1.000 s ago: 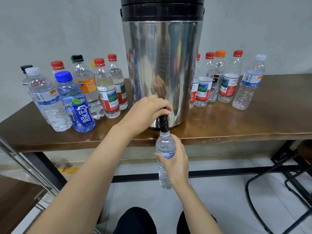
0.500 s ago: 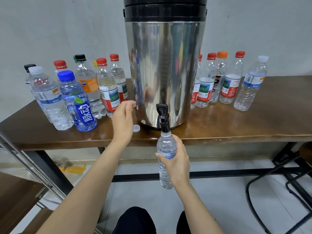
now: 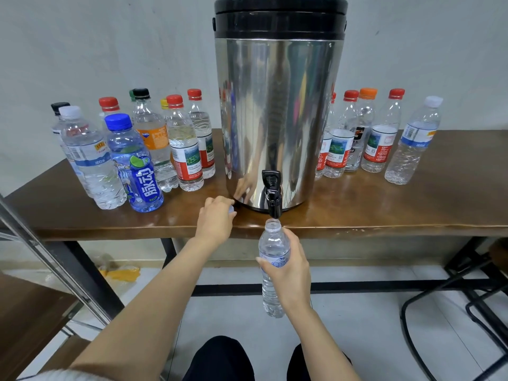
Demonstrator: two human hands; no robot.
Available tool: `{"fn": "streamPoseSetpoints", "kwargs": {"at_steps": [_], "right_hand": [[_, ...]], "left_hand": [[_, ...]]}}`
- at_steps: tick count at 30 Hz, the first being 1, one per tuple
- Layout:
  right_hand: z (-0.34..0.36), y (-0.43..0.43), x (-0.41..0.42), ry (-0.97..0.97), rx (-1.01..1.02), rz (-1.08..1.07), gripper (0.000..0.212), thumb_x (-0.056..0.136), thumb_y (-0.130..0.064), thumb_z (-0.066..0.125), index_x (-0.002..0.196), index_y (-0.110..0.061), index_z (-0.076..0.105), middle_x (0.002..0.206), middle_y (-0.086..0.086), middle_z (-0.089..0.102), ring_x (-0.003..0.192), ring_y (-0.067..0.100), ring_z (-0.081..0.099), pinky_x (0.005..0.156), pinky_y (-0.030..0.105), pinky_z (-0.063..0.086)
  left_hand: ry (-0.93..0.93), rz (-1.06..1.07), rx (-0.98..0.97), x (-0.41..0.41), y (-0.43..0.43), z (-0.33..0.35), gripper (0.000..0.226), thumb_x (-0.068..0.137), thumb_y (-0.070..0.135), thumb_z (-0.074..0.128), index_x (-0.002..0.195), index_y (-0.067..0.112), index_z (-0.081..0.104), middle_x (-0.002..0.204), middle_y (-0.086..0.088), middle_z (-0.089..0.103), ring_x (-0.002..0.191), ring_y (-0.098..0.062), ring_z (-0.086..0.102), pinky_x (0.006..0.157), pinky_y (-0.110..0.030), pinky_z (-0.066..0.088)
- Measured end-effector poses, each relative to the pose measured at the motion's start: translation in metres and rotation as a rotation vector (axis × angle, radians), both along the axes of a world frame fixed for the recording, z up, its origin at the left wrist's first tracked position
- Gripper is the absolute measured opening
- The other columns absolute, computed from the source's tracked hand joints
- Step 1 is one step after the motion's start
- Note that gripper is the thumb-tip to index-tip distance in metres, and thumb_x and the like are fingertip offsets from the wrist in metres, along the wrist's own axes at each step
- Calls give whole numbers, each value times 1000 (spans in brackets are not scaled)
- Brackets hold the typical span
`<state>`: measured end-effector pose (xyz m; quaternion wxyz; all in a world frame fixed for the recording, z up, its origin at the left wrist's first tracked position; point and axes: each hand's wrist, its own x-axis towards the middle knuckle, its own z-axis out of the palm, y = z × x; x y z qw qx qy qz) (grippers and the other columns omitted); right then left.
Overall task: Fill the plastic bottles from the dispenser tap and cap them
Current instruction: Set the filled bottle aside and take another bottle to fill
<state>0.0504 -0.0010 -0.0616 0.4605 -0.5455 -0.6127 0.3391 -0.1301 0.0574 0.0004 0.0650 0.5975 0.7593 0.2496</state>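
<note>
Your right hand (image 3: 288, 270) grips the open bottle (image 3: 272, 243) around its label, fingers wrapped firmly. Its mouth sits directly under the dispenser's (image 3: 277, 119) tap (image 3: 272, 196), just clear of the spout and out past the tabletop (image 3: 398, 213) edge, so only your grip carries it. It looks full almost to the neck. The wall looks thin, so a harder squeeze or a small tilt would likely push water over the rim and onto the floor (image 3: 357, 339). A late drip from the tap would miss the mouth if you draw the bottle away early.

Your left hand (image 3: 213, 224) is at the foot of the dispenser, to its left, fingers closing narrowly on the small pale cap (image 3: 231, 209). I cannot tell whether it is lifted yet. It lies near the edge, so a poor pinch could flick it off.

The tabletop is glossy brown wood. Capped bottles stand in one cluster left of the dispenser (image 3: 184, 149) and another to its right (image 3: 380, 144). Behind the dispenser is a plain pale wall (image 3: 110, 50). Below and to its left, something yellow and crumpled (image 3: 121, 273) lies on the pale floor.
</note>
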Motion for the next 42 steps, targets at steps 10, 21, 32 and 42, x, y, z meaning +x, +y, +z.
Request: {"fn": "streamPoseSetpoints", "kwargs": {"at_steps": [10, 21, 32, 42], "right_hand": [[15, -20, -7, 3, 32, 102, 78, 70, -26, 87, 133, -42, 45, 123, -26, 54, 109, -5, 54, 79, 6, 41], [63, -38, -34, 38, 185, 215, 80, 70, -25, 87, 135, -42, 45, 126, -24, 55, 111, -6, 54, 91, 19, 46], [78, -42, -52, 8, 254, 268, 78, 70, -31, 86, 135, -40, 44, 127, -20, 56, 114, 3, 56, 95, 36, 51], [82, -35, -62, 24, 258, 268, 79, 69, -29, 88, 136, -38, 45, 125, -19, 57, 111, 2, 57, 95, 34, 51]], "left_hand": [[-742, -71, 312, 6, -53, 32, 17, 87, 18, 74, 104, 18, 73, 97, 10, 72, 93, -5, 67, 81, -13, 50], [-578, -376, 212, -3, -103, 98, 22, 84, 11, 75, 106, 15, 74, 102, 6, 73, 93, 2, 67, 85, -14, 52], [-478, -411, 252, -18, -120, 117, 26, 84, 5, 73, 110, 9, 73, 100, 9, 70, 87, 13, 63, 77, -6, 46], [-658, -433, 187, -28, -125, 120, 36, 97, 6, 58, 132, 15, 60, 126, 9, 65, 112, 6, 61, 90, -11, 48]]}}
